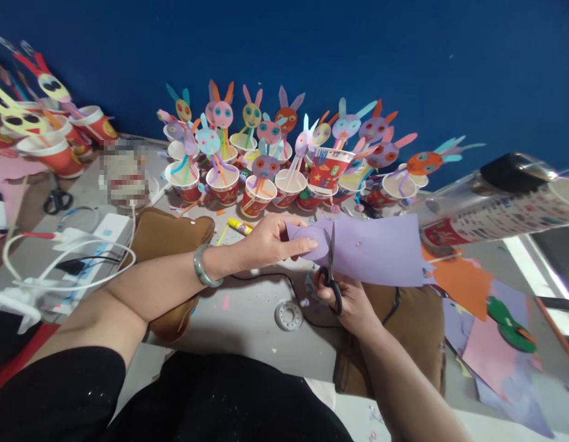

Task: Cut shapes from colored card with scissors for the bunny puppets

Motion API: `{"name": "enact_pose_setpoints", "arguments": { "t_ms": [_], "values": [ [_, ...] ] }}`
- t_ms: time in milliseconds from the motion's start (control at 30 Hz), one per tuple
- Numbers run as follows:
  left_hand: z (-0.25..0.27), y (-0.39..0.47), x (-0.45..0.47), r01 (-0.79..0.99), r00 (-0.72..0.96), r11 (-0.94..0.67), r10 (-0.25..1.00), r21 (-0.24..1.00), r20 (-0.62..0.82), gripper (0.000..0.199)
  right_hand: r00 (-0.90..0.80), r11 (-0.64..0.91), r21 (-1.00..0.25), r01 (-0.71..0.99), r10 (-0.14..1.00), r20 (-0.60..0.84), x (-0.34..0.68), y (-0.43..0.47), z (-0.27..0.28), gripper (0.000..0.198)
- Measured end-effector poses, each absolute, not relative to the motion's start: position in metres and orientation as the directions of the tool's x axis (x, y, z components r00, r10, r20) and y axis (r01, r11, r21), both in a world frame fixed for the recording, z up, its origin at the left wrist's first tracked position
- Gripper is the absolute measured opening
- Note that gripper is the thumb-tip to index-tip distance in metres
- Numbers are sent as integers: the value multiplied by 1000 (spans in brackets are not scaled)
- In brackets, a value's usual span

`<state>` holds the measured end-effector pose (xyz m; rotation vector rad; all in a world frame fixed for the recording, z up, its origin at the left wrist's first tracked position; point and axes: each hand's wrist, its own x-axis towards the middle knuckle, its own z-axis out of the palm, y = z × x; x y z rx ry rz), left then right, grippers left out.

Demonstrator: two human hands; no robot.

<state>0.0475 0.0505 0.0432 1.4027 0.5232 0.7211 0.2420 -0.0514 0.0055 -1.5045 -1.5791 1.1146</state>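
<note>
My left hand [277, 238] pinches the left end of a sheet of purple paper [380, 248], thumb on top. A rounded outline shows on the paper under that thumb. My right hand [344, 298] is wrapped round the black handles of a pair of scissors [331, 273]. Their blades point away from me and lie across the paper, just right of the outlined shape. The sheet stretches out to the right of the blades. Below my hands a round white disc with holes [288, 315] lies on the table.
Several paper cups [258, 195] with paper rabbit figures stand along the blue wall. A clear tube of cups [500, 209] leans at right, above coloured paper scraps [463, 282]. Brown cushions [174, 236] lie on both sides. White cables and a power strip [97, 261] sit at left.
</note>
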Motion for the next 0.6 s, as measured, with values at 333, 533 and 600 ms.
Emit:
{"name": "enact_pose_setpoints", "arguments": {
  "t_ms": [333, 533, 600],
  "values": [
    [37, 52, 48, -155, 662, -9, 741, 988, 111, 33, -104, -44, -893, 447, 990, -101, 243, -52, 8, 59],
    [41, 50, 47, -132, 690, 19, 720, 991, 78, 32, -135, -13, -934, 356, 989, -65, 240, -51, 7, 64],
    [42, 49, 47, -126, 695, 24, 715, 992, 71, 32, -132, -43, -939, 341, 987, -93, 240, -51, 7, 65]
  ]
}}
